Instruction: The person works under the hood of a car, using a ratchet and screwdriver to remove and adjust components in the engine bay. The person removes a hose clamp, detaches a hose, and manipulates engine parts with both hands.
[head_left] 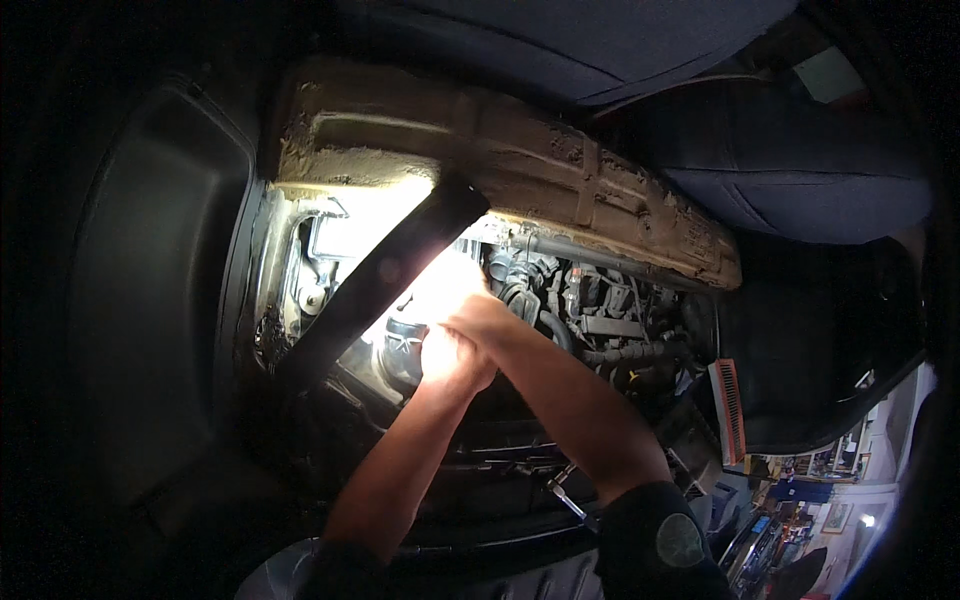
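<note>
Both my arms are deep in the engine opening here, and the black, rounded, smooth-sided part [402, 362] sits just left of my knuckles, at the left end of the engine. My left hand [457, 358] is curled, thumb side up, close beside that part; whether the fingers grip it, I can't tell. My right hand [462, 297] lies just beyond, its forearm crossing from the right, and the glare swallows the fingers: open or closed, no telling.

That white glare spreads from behind the long, flat, dark bar [395, 280] slanting over the opening. Tilting the light a little off the skin would, I judge, help most, because fingertips need shadow and edge to read by. Wrists this close call for one hand to steady while the other works, with force kept low and straight so nothing slips into the grey metal castings and dark hoses [612, 326] on the right.

Watch the elbow, too: the chrome-shafted hand tool [570, 500] lies near my right sleeve, and a careless swing could knock it. The orange-edged, pleated filter panel [728, 410] stands well apart on the right.
</note>
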